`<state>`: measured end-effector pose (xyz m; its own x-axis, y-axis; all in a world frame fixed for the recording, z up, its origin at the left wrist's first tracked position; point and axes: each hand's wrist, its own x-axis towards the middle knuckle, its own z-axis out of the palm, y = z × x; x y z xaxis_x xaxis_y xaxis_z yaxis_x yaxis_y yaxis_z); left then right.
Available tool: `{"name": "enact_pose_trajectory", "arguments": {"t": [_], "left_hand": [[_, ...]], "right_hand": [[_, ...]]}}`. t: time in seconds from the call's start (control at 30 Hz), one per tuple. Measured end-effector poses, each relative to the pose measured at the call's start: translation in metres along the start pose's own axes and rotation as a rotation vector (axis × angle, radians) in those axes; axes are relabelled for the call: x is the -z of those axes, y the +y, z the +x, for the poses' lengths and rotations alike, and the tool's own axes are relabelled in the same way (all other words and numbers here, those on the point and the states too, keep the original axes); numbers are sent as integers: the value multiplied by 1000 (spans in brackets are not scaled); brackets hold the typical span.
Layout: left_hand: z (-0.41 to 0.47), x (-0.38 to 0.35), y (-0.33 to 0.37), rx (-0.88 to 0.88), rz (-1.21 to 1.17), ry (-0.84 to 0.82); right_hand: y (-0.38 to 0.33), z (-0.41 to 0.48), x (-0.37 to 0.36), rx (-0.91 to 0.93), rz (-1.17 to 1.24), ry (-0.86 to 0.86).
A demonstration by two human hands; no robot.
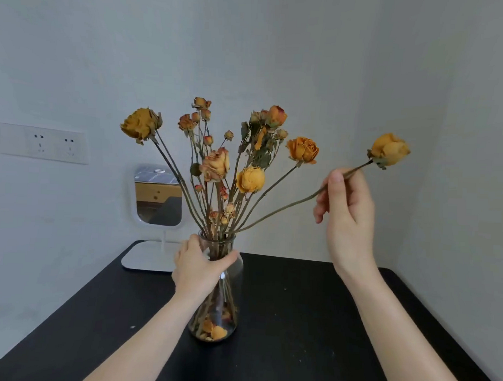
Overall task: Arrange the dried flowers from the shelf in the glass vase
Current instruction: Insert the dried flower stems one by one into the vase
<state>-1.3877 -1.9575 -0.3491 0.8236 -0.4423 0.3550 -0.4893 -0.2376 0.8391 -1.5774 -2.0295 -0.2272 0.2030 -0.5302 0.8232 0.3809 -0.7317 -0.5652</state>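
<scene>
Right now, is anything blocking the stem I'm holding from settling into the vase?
Nothing blocks it. The right hand pinches the long-stemmed dried orange rose, whose lower end already reaches the clear glass vase mouth, among other stems.

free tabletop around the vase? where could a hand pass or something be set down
Bare black table lies right of the glass vase, between it and the right forearm, and front-left toward the near edge. Behind-left is taken by the mirror and its base. Above the neck it is crowded: spread stems, the left hand gripping the neck, the right hand holding a rose stem.
</scene>
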Motion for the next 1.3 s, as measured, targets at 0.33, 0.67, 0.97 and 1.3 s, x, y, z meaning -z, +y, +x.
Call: {"name": "enact_pose_trajectory", "arguments": {"t": [0.33,0.67,0.97,1.3], "left_hand": [[-1,1,5,1,-30,-28],[0,-2,2,-27,-8,-4],[-3,-1,4,-39,-6,8],[-5,1,8,-21,14,13]], "right_hand": [[2,10,-25,-8,-96,-101],[-8,25,-52,-34,-250,-72],[14,5,-64,-93,-411,-163],[36,-11,-83,-181,-483,-186]]}}
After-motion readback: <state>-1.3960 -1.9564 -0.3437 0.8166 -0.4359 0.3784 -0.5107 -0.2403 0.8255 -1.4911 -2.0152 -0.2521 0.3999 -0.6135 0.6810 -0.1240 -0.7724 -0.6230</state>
